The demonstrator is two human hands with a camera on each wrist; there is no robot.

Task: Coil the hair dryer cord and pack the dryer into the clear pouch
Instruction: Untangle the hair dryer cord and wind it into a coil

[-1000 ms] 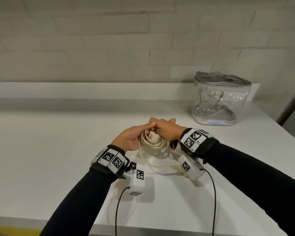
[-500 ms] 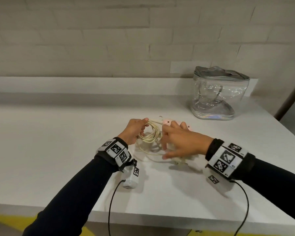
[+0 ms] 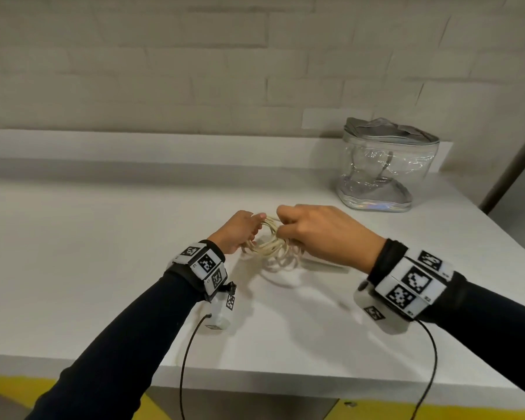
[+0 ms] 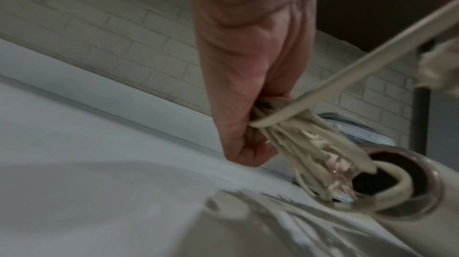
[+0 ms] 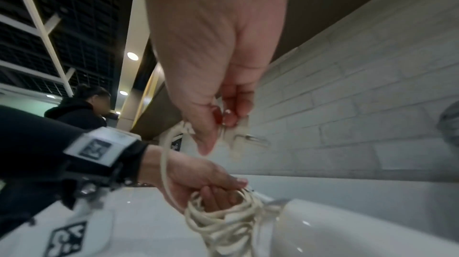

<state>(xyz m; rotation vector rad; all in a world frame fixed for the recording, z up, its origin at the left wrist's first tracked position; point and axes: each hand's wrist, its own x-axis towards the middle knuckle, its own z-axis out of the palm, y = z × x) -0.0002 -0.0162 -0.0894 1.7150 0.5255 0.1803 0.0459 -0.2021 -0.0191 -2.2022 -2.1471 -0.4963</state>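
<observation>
While both hands work at mid-surface, we log this:

cord: cream cord (image 3: 269, 245) wound into a bundle of loops, held up between the two hands; the lowest loops reach the surface (image 3: 103, 268). One strand runs taut from the bundle up to the right hand.

left hand: left hand (image 3: 235, 233) grips the left side of the coil. In the left wrist view its fingers (image 4: 246, 151) curl shut around the gathered loops, which fan out below the fist.

right hand: right hand (image 3: 325, 234) is at the right side of the coil, knuckles up. In the right wrist view thumb and fingers (image 5: 231, 115) pinch the plug end of the cord; two metal prongs stick out to the right. Edges are blurred there.

dryer: white hair dryer (image 5: 360, 231) lies on the surface under and just behind the coil, round barrel opening facing the left wrist camera. In the head view it is mostly hidden by the right hand.

pouch: clear pouch (image 3: 385, 168) with grey zip top stands upright at the back right of the surface against the wall, well apart from the hands. We can't tell if the zip is open.

bystander: a person (image 5: 79, 108) in dark clothes shows in the background of the right wrist view.
</observation>
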